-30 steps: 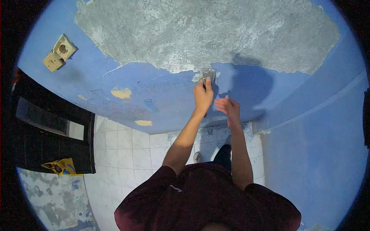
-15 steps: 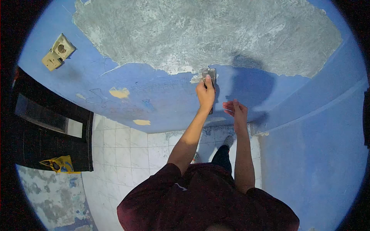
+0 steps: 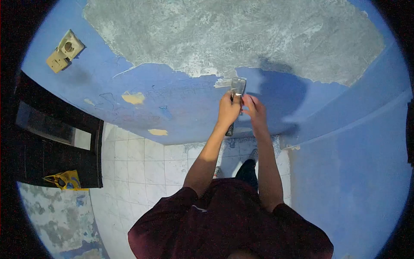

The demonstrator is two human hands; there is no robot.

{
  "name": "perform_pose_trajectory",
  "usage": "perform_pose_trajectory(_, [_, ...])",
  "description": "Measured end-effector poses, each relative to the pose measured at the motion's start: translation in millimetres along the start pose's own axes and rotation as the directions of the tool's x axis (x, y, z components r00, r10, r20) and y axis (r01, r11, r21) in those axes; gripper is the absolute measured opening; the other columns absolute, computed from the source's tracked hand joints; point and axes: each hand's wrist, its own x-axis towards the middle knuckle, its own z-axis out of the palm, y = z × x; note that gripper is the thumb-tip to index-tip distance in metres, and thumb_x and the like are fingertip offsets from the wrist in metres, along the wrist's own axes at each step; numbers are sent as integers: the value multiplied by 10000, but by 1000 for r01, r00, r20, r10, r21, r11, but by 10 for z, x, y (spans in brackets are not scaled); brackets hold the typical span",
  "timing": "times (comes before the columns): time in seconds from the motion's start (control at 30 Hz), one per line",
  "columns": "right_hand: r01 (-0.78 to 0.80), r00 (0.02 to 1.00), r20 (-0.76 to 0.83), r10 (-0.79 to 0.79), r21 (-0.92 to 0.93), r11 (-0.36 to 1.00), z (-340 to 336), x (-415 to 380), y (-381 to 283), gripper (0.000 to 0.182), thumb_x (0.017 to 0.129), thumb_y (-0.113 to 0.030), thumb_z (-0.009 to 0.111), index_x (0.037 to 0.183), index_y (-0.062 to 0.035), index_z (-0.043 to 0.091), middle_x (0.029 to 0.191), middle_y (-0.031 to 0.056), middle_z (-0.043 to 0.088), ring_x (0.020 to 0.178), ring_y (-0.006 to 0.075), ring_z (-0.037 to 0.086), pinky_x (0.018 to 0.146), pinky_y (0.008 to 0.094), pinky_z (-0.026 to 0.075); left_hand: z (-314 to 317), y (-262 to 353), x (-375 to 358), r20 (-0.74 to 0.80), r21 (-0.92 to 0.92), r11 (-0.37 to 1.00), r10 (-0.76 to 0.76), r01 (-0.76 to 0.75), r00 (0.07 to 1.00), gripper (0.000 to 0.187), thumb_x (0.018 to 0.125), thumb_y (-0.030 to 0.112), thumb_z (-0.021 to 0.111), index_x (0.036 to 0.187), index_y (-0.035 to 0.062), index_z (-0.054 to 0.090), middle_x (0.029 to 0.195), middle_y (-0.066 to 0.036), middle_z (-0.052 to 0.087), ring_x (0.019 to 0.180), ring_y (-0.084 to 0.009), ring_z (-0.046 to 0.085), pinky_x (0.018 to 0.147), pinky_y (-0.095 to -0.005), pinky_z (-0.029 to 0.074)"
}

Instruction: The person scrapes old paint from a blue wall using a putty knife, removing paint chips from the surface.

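Observation:
My left hand [image 3: 228,111] is closed around the dark handle of a putty knife [image 3: 238,85]. Its wide metal blade points up, close to the ragged lower edge of a bare grey patch [image 3: 207,39] on the blue wall [image 3: 185,101]. Beside the handle, my right hand [image 3: 255,110] has its fingers partly bent and apart, with the fingertips right at the putty knife's side. A small pale scraped spot [image 3: 222,82] shows just left of the blade.
A broken socket plate [image 3: 65,52] hangs on the wall at upper left. Below it are a dark door [image 3: 41,159] and a yellow bag [image 3: 65,179]. White tiles [image 3: 133,172] cover the floor, and another blue wall [image 3: 345,181] stands at right.
My left hand has drawn the putty knife slightly back and tilted it, its blade face now showing. My right hand has moved up and left to the tool's side.

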Motion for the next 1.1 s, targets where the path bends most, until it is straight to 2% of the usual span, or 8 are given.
perform_pose_trajectory(0.07, [-18,967,256,-16,127,992,164,145,-8,348,972,-349,557,1056,-22,644,761,49,653,530,117,569,449,264,448,-103,157,-71,61,0,999,-52,52,997,226,959,161,505,852,-24,578,588,-64,572,481,-115,526,433,-290,411])
perform_pose_trajectory(0.17, [-242,933,327,153,253,937,391,120,-106,339,974,-354,553,1011,-32,650,658,0,578,398,79,416,336,259,308,-241,222,-70,97,168,986,-26,9,995,207,954,143,501,966,-46,584,651,-93,610,480,-147,557,428,-310,444])
perform_pose_trajectory(0.27, [-307,934,279,223,309,900,563,55,-247,347,1010,-324,477,1079,-24,636,638,4,569,354,56,347,287,246,258,-330,221,-71,106,19,1000,-8,6,994,227,964,157,497,1037,-38,586,675,-101,616,478,-155,553,425,-310,445])
perform_pose_trajectory(0.3, [-280,932,325,163,359,890,521,133,-124,362,1016,-319,462,1054,-4,637,701,34,617,450,92,493,382,256,412,-398,218,-68,210,-18,974,-218,227,953,265,979,185,490,1124,-19,576,706,-90,621,516,-138,567,442,-301,449])
perform_pose_trajectory(0.43, [-263,962,212,174,532,805,615,295,144,372,1015,-309,471,1041,23,637,807,78,671,636,142,618,567,290,525,-398,93,-31,186,201,967,-197,159,962,297,1002,234,424,1055,-32,546,699,-163,625,545,-273,638,507,-391,504])
perform_pose_trajectory(0.5, [-236,971,168,171,559,795,643,317,128,366,1006,-298,498,1026,40,636,903,111,695,795,176,651,718,321,543,-300,-35,23,26,381,853,375,-356,927,314,1004,238,398,1062,-33,545,768,-235,649,698,-419,653,627,-472,501])
perform_pose_trajectory(0.6, [-201,978,154,142,494,846,656,305,-37,348,998,-290,515,1020,37,634,938,126,701,759,167,645,685,304,541,-260,100,-11,76,336,932,121,-140,990,298,997,213,397,1071,-34,544,841,-293,641,832,-508,607,699,-527,478])
perform_pose_trajectory(1.1, [-275,941,325,93,579,767,586,321,36,322,1005,-266,478,1077,17,614,1017,163,679,888,239,652,785,341,549,-144,189,-24,-29,450,891,90,-67,996,266,988,213,417,957,-7,563,763,-270,643,731,-476,622,610,-541,484])
